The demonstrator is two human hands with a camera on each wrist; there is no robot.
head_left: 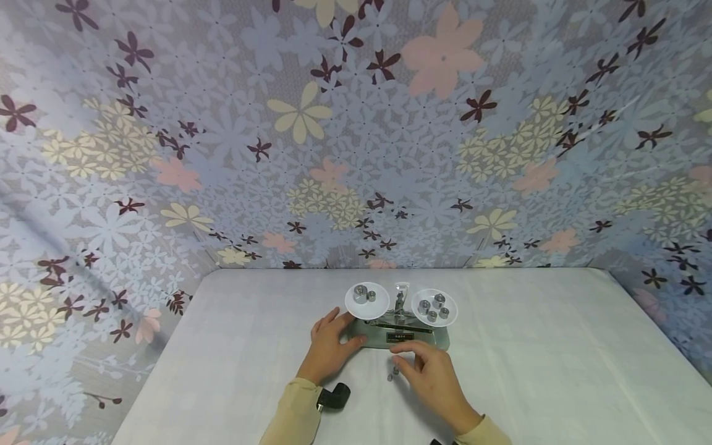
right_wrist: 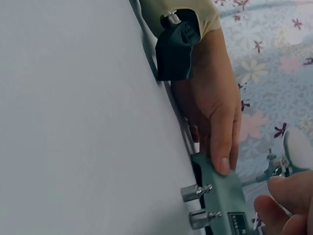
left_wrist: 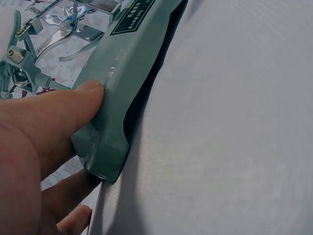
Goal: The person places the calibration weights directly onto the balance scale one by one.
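A green balance scale point(head_left: 371, 337) stands on the white table. My left hand point(head_left: 329, 349) grips the left end of its base. In the left wrist view the thumb point(left_wrist: 88, 98) lies on top, with fingers at the base's end. The left pan point(head_left: 367, 312) carries two metal weights point(head_left: 360, 294); several weights point(head_left: 439, 301) sit in the right pan point(head_left: 452, 315). My right hand point(head_left: 436, 380) is just in front of the base, thumb and forefinger tips close together; whether they pinch something is hidden. Two small weights point(right_wrist: 198, 219) with knobs stand on the table near it.
The white tablecloth point(head_left: 556, 358) spreads around the scale. A flower-patterned wall covering point(head_left: 356, 185) rises behind the table. A black wrist device point(head_left: 335, 396) is strapped at the left sleeve point(head_left: 295, 411).
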